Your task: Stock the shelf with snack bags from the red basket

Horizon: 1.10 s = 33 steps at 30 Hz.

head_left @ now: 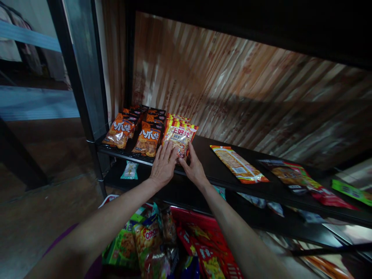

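Note:
A yellow, red and white bag of prawn snacks (181, 133) leans at the front of a short row on the black shelf. My left hand (164, 164) lies against its lower left front, palm down and fingers stretched out. At the bag's lower right corner, my right hand (194, 166) has its thumb on the front and its fingers along the side edge, gripping it. The lower part of the bag is partly covered by my fingers. Beside it on the left stand two rows of orange and black snack bags (147, 139), the nearer one close to my left fingers.
Further right on the shelf (200, 145) lie an orange-edged flat pack (238, 164) and a dark and red pack (302, 180). Below my forearms, a red basket (192, 215) and other snack bags (148, 236) sit close. A black post (78, 77) rises at the left.

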Each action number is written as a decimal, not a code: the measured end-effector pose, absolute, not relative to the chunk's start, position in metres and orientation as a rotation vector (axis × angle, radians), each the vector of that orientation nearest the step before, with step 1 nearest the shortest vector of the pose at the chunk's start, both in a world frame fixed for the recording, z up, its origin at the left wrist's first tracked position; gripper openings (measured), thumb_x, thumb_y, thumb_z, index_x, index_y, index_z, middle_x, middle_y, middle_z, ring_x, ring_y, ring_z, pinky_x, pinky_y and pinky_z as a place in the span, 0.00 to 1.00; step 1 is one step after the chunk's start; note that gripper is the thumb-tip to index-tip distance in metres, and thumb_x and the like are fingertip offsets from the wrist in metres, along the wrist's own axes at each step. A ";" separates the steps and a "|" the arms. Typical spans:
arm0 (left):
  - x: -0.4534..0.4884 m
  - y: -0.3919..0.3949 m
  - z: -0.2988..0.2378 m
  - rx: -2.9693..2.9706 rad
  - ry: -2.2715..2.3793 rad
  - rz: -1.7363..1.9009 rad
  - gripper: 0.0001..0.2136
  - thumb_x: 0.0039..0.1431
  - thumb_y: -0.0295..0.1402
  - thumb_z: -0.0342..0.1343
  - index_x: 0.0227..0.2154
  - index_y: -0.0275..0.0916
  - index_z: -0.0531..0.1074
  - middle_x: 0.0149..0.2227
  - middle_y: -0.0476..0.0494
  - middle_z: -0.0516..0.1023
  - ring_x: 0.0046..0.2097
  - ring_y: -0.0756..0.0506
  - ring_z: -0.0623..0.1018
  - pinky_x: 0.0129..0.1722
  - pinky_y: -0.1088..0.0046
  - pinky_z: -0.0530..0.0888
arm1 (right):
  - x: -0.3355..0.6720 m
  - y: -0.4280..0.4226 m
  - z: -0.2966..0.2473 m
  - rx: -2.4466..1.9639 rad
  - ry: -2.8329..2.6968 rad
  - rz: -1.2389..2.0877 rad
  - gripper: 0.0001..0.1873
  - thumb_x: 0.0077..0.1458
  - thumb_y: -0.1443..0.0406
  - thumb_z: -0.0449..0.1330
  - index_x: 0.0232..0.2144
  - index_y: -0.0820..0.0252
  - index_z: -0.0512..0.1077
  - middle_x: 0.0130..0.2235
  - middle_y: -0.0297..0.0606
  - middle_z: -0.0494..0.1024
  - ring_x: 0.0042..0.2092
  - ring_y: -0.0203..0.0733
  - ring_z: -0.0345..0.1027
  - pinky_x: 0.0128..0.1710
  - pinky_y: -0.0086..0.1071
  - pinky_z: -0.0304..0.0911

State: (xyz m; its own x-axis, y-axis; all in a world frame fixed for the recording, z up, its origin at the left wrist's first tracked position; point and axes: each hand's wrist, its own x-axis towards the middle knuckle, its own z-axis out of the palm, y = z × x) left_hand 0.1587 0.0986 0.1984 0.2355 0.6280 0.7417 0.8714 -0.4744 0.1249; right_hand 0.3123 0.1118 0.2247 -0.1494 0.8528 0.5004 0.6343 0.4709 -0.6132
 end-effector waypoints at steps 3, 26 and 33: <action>0.158 0.097 0.199 -2.218 -1.385 -1.063 0.23 0.63 0.29 0.42 0.60 0.29 0.54 0.65 0.29 0.50 0.67 0.38 0.43 0.63 0.54 0.54 | 0.313 0.115 0.223 -1.253 -1.901 0.289 0.38 0.55 0.57 0.55 0.64 0.56 0.47 0.64 0.42 0.57 0.63 0.45 0.52 0.62 0.44 0.50; 0.156 0.095 0.198 -2.268 -1.411 -1.135 0.27 0.59 0.29 0.46 0.62 0.32 0.50 0.67 0.29 0.44 0.67 0.38 0.38 0.62 0.50 0.52 | 0.313 0.116 0.224 -1.294 -1.893 0.273 0.38 0.55 0.53 0.54 0.64 0.55 0.47 0.65 0.41 0.53 0.66 0.47 0.45 0.63 0.48 0.48; 0.157 0.093 0.201 -2.262 -1.411 -1.088 0.27 0.59 0.31 0.47 0.61 0.31 0.52 0.66 0.29 0.46 0.67 0.37 0.40 0.63 0.50 0.51 | 0.314 0.115 0.226 -1.297 -1.876 0.314 0.39 0.55 0.51 0.53 0.64 0.55 0.47 0.65 0.41 0.53 0.65 0.47 0.47 0.62 0.48 0.49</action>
State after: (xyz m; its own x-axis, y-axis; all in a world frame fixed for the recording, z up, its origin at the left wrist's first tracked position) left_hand 0.1568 0.0934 0.2006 0.2473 0.6592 0.7101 0.8546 -0.4937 0.1608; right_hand 0.3136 0.1151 0.2263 -0.1388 0.8670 0.4786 0.6643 0.4400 -0.6043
